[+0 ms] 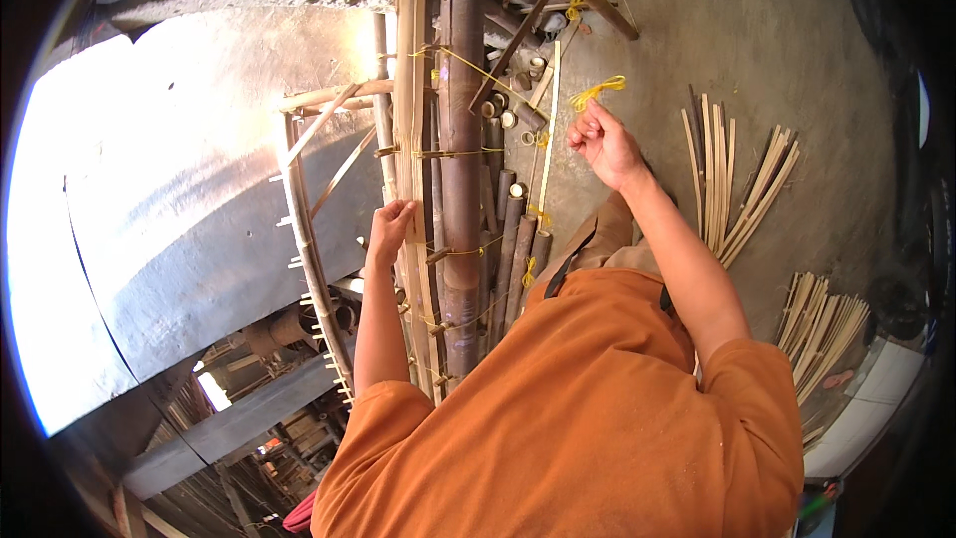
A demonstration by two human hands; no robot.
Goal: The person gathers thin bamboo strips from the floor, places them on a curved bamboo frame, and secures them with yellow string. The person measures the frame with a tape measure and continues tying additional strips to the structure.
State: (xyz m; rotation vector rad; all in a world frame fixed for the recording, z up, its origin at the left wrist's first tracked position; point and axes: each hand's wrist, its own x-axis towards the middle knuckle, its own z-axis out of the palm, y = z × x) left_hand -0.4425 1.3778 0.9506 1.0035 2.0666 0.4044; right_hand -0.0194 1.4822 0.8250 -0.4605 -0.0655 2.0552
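Note:
My left hand (388, 231) is closed with its fingers and thumb pinched on the edge of a stack of long, pale bamboo strips (410, 130). Thin yellow cord ties these strips at intervals alongside a thick, dark bamboo pole (461, 139). Out to the right, my right hand (609, 149) is raised with its fingers curled. A looped bundle of yellow cord (597, 92) shows at its fingertips. Another length of yellow cord (485, 73) slants from the strips toward that hand; its far end is hard to make out.
Cut bamboo poles (510, 249) stand close on the right of the thick pole. A bamboo frame with short pegs (311, 239) is at the left, before a grey wall (199, 309). Bundles of split bamboo sticks (712, 169) lie on the concrete floor (727, 30) to the right.

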